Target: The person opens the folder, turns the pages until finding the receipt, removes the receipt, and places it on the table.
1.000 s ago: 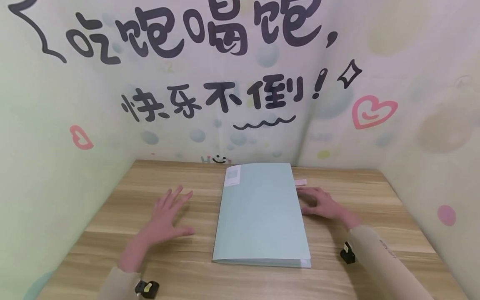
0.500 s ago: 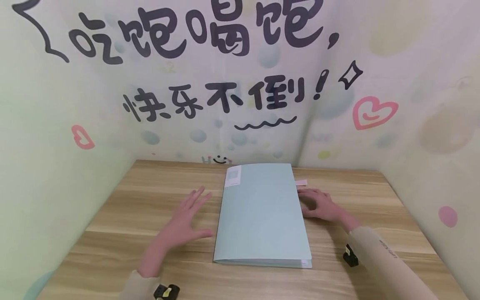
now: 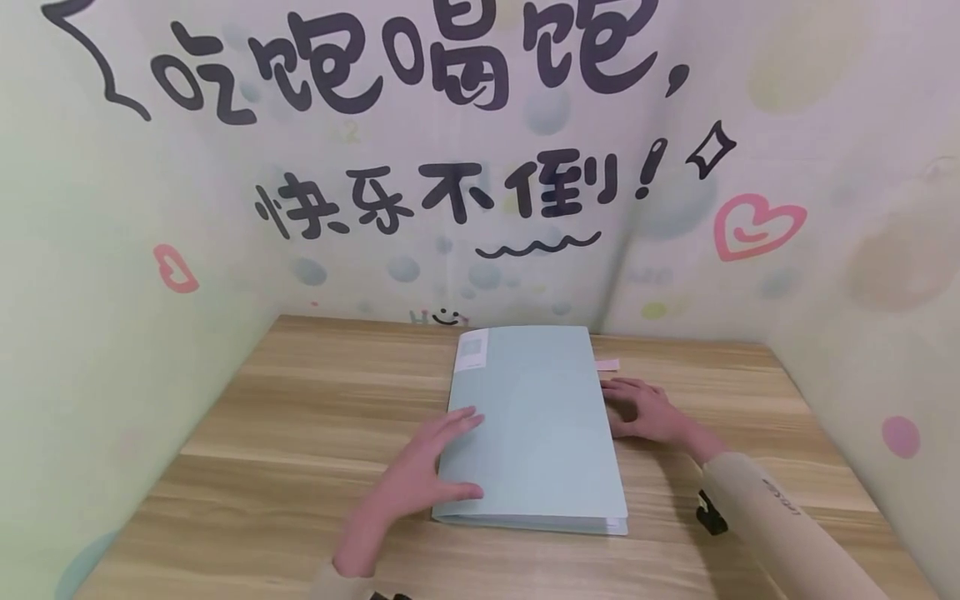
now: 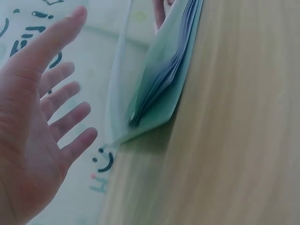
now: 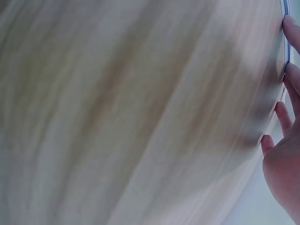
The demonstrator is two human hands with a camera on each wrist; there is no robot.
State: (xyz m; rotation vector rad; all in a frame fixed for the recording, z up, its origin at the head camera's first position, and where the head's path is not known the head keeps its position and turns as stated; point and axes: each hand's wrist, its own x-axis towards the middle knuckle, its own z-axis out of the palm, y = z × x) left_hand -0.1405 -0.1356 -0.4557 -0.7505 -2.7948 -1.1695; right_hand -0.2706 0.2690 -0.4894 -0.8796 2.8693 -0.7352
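A light blue-green document folder (image 3: pixel 536 433) lies closed on the wooden table, a white label (image 3: pixel 472 350) at its upper left corner. My left hand (image 3: pixel 411 475) hangs over the folder's left edge, thumb and fingers spread apart and holding nothing. In the left wrist view, leaves (image 4: pixel 171 61) fan slightly between the covers at the folder's end. My right hand (image 3: pixel 654 417) is at the opposite edge; in the right wrist view its fingertips (image 5: pixel 291 70) touch along the edge of the leaves. A pink tab (image 3: pixel 608 365) sticks out just above the right hand.
The wooden table (image 3: pixel 285 433) stretches out on both sides of the folder. A printed wall cloth (image 3: pixel 375 275) with black characters and hearts closes off the back and sides. A small black device (image 3: pixel 710 512) sits at the right wrist, by the sleeve.
My left hand has moved right from the bare table to over the folder's left edge. The right hand stays at the right edge, and the folder has kept its place.
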